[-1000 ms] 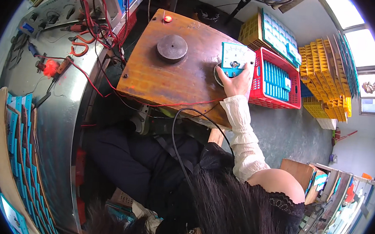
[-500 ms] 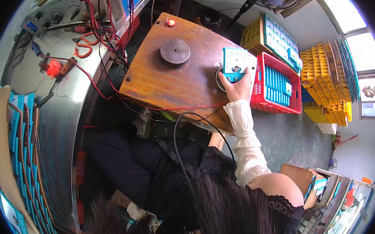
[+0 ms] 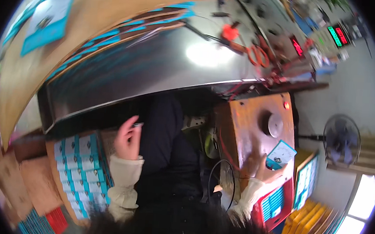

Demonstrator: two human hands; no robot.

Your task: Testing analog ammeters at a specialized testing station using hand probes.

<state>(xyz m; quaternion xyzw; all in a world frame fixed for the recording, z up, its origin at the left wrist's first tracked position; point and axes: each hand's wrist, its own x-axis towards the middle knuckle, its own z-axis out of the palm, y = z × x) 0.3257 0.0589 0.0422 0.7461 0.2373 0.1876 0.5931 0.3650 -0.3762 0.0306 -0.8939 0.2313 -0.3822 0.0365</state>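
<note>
My right hand grips a teal-and-white analog panel meter by its lower side. The meter is at the edge of a wooden work box, beside a red crate. A round dark metal disc sits on the box just beyond it. Off to the left, my left hand is raised beside my leg with its fingers curled. A small dark, shiny piece shows at the fingertips; blur hides what it is. Stacked meters are close to that hand, on its left.
A steel bench runs across the far side, with orange-handled scissors, red leads and a power supply. A cardboard-layered stack of meters covers its left end. Yellow crates and a fan are on the right. A black cable loops near my lap.
The view has swung left, blurring things and bringing my left hand and the stacked meters into sight. My right hand still has the meter at the box edge.
</note>
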